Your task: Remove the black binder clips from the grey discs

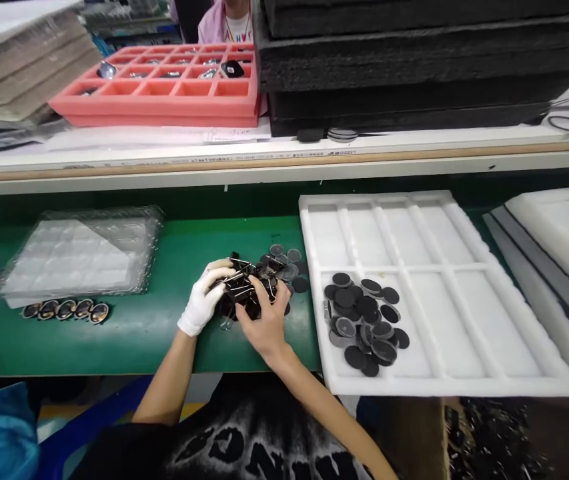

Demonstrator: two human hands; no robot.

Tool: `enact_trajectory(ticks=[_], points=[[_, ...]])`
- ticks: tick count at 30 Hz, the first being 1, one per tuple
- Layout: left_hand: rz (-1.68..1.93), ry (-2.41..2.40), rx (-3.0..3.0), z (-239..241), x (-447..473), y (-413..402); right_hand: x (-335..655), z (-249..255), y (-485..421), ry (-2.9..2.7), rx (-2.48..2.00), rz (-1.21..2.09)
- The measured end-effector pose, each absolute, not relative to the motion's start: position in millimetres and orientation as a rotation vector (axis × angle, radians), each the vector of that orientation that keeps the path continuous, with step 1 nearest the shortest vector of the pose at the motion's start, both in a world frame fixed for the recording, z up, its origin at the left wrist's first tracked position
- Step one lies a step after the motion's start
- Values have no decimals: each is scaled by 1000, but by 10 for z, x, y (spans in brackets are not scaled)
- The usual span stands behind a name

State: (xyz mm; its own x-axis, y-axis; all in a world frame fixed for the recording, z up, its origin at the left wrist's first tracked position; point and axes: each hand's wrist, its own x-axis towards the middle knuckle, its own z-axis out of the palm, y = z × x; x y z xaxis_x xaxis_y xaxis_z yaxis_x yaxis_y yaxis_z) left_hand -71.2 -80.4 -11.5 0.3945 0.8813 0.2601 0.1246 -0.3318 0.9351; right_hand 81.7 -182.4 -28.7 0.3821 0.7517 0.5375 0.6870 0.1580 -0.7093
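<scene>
A heap of black binder clips (239,293) with silver wire handles lies on the green table mat between my hands. My left hand (203,301), in a white glove, curls its fingers round the heap's left side. From the right, my bare right hand (265,325) closes on the same clips, fingers bent over them. Its fingertips hide part of the heap. Just beyond, loose round dark discs (289,271) with clear rims lie on the mat. More such discs (364,313) are piled in the near left compartments of a white foam tray (464,387).
At left are clear plastic trays (79,253) and a row of round pieces (67,310). A shelf (189,170) across the back holds a pink compartment tray (159,107) and stacked black foam (404,73). A box of dark parts (494,440) stands below right. A person (227,23) is opposite.
</scene>
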Motion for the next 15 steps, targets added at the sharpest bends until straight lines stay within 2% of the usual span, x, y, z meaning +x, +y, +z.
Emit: enact_trajectory(ticks=[4,15], points=[[987,810,1888,-125,-740,-824,922,-301,-1828,-1415,-1604,12],[1115,837,1666,-323,-517,-864,912,-417,-1921,-1522,-1570,-156]])
